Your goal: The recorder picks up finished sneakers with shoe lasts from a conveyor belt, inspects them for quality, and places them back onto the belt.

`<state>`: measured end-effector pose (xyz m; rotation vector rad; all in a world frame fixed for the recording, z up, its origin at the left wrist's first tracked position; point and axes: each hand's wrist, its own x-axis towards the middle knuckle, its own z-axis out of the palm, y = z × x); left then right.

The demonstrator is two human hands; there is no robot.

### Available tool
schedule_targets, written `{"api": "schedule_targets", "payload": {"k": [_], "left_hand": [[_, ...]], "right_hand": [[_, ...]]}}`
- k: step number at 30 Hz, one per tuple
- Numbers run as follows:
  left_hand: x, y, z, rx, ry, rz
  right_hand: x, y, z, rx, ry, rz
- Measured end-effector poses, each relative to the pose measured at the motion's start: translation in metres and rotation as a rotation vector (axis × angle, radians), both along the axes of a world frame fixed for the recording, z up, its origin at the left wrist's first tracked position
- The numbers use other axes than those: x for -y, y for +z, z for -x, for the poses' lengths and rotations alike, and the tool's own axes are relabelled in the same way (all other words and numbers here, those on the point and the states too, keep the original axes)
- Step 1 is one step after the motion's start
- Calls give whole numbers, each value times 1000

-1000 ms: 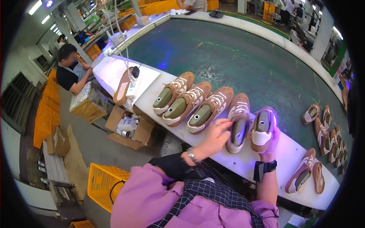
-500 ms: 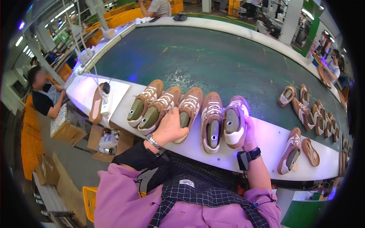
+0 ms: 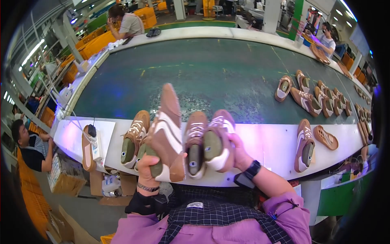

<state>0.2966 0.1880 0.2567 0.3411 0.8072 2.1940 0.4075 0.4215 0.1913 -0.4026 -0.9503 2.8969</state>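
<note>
My left hand point(image 3: 146, 171) is closed on the heel of a brown sneaker point(image 3: 167, 134) with white stripes, lifted and turned on its side, toe pointing away. In my right hand point(image 3: 240, 153) is a second brown sneaker point(image 3: 221, 156), gripped at its right side. Between them a laced sneaker point(image 3: 196, 134) stands on the white ledge, a green insert inside it. Left of my left hand stands another laced sneaker point(image 3: 136, 132); one more is mostly hidden behind the lifted one.
Farther right on the white ledge point(image 3: 268, 146) are a sneaker point(image 3: 304, 144) and a loose brown sole point(image 3: 326, 137). Several sneakers point(image 3: 321, 99) stand on the green belt point(image 3: 170, 73). At left lie another sole point(image 3: 87, 148) and a power strip point(image 3: 97, 148). People sit around the belt.
My left hand has raised its sneaker off the ledge and tipped it sideways. The right hand's sneaker is now lifted and overlaps the one beside it. The view has shifted to the right.
</note>
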Motion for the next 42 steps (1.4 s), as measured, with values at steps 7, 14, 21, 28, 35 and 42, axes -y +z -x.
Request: {"api": "schedule_targets", "payload": {"k": [7, 14, 21, 28, 35, 42], "left_hand": [[-24, 43, -20, -5, -89, -106], [-60, -1, -25, -189, 180, -43], [-152, -31, -11, -748, 243, -48], [-160, -59, 17, -256, -324, 9], [-169, -80, 49, -288, -600, 53], [-194, -74, 27, 121, -437, 8]], "right_hand": [[20, -10, 39, 1, 175, 161], [-58, -8, -17, -144, -62, -10], [-100, 0, -37, -390, -195, -148], [-106, -10, -41, -335, -83, -79], [-112, -33, -23, -219, -162, -6], [-119, 11, -20, -279, -421, 30]]}}
